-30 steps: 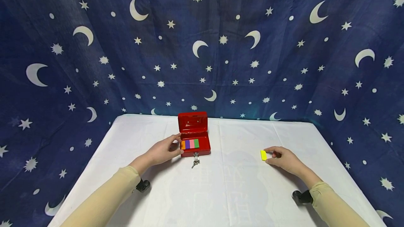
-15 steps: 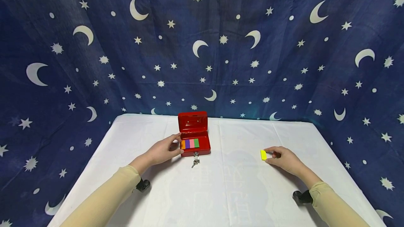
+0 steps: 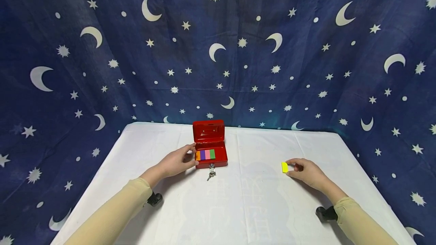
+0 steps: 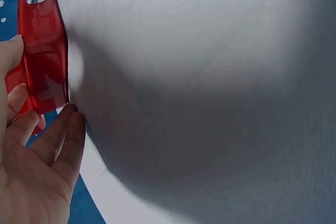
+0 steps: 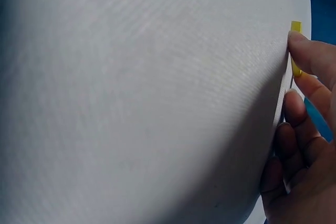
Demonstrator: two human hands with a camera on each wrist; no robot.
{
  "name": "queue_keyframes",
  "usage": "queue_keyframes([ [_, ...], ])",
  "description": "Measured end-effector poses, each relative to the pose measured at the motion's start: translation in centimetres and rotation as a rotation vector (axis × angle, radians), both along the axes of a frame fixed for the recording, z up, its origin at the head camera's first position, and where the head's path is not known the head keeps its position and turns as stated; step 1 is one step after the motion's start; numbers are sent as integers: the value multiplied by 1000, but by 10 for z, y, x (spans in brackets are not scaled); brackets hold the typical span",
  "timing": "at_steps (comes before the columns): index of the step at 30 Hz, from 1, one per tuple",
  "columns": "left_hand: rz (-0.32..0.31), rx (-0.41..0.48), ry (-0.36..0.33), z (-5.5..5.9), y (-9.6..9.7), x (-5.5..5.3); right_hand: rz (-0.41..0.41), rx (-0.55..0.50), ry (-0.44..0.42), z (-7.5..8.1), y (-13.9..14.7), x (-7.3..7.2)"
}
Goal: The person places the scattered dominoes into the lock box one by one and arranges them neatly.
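A red metal cash box (image 3: 222, 155) stands with its lid (image 3: 209, 131) raised, left of the table's middle. Along its inside lies a row of small flat blocks: orange (image 3: 198, 155), purple (image 3: 202, 155), pink (image 3: 207, 154) and green (image 3: 212, 154). My left hand (image 3: 175, 162) holds the box by its left end, thumb at the front corner and fingers toward the back. Over on the right, my right hand (image 3: 308, 172) pinches a thin yellow block (image 3: 284, 167) between thumb and fingers, low over the cloth. The right wrist view shows this yellow block (image 5: 296, 26) edge-on, partly behind the thumb.
Keys (image 3: 211, 175) hang from the lock on the box's front. A white cloth covers the table (image 3: 252, 207). Behind and at both sides hangs a dark blue curtain (image 3: 190, 56) with moons and stars. Black wrist cameras (image 3: 154, 199) sit below both sleeves.
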State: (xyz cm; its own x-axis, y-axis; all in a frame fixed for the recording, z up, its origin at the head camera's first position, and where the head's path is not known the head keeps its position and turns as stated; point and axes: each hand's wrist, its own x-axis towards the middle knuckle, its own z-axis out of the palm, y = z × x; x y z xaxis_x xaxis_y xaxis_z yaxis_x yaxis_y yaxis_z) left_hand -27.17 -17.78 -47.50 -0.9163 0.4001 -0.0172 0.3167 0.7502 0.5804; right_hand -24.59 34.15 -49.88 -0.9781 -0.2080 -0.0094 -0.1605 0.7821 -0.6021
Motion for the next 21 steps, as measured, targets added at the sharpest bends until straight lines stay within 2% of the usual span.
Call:
queue_keyframes([
  [9, 1, 5, -10, 1, 1, 0, 8, -2, 39, -2, -1, -1],
  [21, 15, 7, -19, 2, 2, 1, -21, -37, -3, 8, -7, -7],
])
